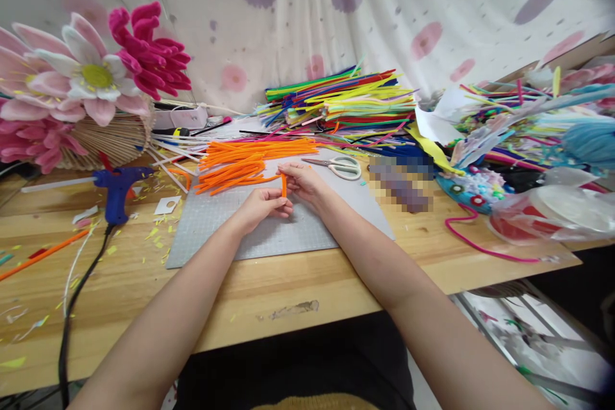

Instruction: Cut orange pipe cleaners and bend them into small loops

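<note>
Pinching an orange fuzzy stem (284, 186) at mid-frame with left hand (261, 207) and right hand (303, 182), close together — probably light, soft, bendable; best gripped near both ends.

No readable text, labels or numbers anywhere.
</note>
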Action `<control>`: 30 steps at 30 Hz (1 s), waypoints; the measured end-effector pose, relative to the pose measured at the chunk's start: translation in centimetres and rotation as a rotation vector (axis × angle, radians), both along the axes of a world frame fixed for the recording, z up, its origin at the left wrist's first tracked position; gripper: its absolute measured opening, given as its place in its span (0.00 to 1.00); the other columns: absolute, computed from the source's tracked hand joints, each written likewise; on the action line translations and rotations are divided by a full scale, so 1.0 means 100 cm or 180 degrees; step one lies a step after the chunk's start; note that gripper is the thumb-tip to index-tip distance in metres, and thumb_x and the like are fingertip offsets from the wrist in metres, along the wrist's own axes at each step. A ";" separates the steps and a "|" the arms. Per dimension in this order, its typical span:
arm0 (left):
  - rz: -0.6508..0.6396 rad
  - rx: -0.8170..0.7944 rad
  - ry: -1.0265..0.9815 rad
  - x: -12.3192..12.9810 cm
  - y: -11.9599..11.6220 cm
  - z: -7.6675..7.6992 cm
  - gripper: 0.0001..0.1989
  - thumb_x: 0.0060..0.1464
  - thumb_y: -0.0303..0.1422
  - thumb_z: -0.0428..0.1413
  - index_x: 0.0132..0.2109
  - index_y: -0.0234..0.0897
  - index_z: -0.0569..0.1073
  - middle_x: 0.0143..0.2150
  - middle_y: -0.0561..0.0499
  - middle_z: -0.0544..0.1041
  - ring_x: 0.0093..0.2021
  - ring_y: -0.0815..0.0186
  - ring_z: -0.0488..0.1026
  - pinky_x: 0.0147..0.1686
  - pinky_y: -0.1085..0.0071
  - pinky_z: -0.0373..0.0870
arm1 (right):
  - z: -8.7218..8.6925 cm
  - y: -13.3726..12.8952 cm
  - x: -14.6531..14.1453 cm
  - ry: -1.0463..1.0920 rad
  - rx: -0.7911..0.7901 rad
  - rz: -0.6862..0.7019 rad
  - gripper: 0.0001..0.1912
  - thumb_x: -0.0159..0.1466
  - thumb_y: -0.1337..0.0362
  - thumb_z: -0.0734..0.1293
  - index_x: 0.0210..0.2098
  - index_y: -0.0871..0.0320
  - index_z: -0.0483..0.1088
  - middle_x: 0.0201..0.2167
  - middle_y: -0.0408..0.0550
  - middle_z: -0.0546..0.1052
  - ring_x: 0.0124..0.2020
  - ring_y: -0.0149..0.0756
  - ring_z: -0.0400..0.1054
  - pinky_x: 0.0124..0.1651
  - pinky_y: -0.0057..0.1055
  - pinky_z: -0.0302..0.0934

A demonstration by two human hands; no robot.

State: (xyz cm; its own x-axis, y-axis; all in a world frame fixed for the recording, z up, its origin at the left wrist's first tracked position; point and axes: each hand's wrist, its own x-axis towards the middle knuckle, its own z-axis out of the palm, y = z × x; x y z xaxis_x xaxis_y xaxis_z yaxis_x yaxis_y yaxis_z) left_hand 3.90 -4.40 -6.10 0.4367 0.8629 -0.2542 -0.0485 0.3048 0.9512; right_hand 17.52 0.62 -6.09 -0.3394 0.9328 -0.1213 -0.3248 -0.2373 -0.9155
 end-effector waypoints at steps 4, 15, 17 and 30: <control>0.0206 -0.0083 -0.0057 0.002 -0.001 0.003 0.12 0.47 0.37 0.58 0.33 0.30 0.73 0.28 0.49 0.75 0.26 0.69 0.73 0.28 0.71 0.73 | 0.001 0.000 0.001 0.0075 0.0164 0.0003 0.13 0.49 0.62 0.70 0.20 0.60 0.62 0.10 0.33 0.56 0.12 0.19 0.44 0.15 0.20 0.39; 0.0548 0.0368 0.0630 0.015 0.003 -0.007 0.11 0.42 0.36 0.61 0.27 0.31 0.69 0.22 0.50 0.75 0.23 0.69 0.73 0.27 0.73 0.70 | 0.003 -0.006 -0.008 -0.0424 0.0532 -0.0457 0.14 0.47 0.57 0.69 0.19 0.60 0.64 0.13 0.36 0.60 0.15 0.19 0.45 0.18 0.23 0.37; 0.0556 0.0512 0.0792 0.015 0.004 -0.009 0.12 0.45 0.39 0.58 0.29 0.33 0.70 0.24 0.49 0.75 0.24 0.68 0.73 0.26 0.72 0.69 | 0.007 -0.003 -0.004 -0.0684 0.0654 -0.0630 0.14 0.48 0.56 0.68 0.19 0.60 0.64 0.14 0.36 0.60 0.15 0.20 0.46 0.18 0.23 0.39; 0.1798 0.2459 0.4070 -0.055 0.027 -0.004 0.05 0.47 0.32 0.55 0.34 0.36 0.72 0.40 0.43 0.71 0.46 0.55 0.67 0.45 0.61 0.61 | 0.009 0.028 0.063 -0.3664 0.1095 -0.0999 0.16 0.51 0.53 0.66 0.19 0.61 0.67 0.18 0.42 0.67 0.21 0.28 0.57 0.27 0.27 0.47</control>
